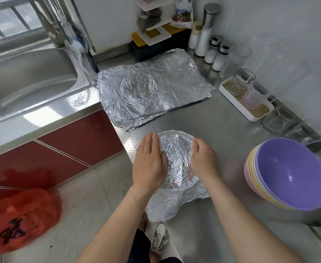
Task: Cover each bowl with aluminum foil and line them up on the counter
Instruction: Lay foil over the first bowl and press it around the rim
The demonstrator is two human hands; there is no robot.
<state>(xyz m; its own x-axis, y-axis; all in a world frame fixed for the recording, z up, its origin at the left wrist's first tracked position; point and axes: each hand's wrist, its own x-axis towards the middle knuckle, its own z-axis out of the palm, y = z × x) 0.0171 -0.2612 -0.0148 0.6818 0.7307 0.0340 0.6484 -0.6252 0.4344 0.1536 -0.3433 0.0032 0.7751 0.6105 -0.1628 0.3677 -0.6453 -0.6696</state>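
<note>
The foil-covered bowl (176, 158) sits on the bench (213, 120) close to its near left edge, with loose foil trailing toward you along that edge. Your left hand (149, 162) lies flat on the bowl's left side, fingers straight and together, pressing the foil. Your right hand (203, 158) cups the right rim, fingers curled down over it. Near on the right, a stack of bowls (288, 173), purple on top, holds nothing. Behind, a pile of foil sheets (150, 88) lies beside the sink (23, 76). Bare bench runs between the bowl, the sheets and a white tray (230, 95) of glass jars.
</note>
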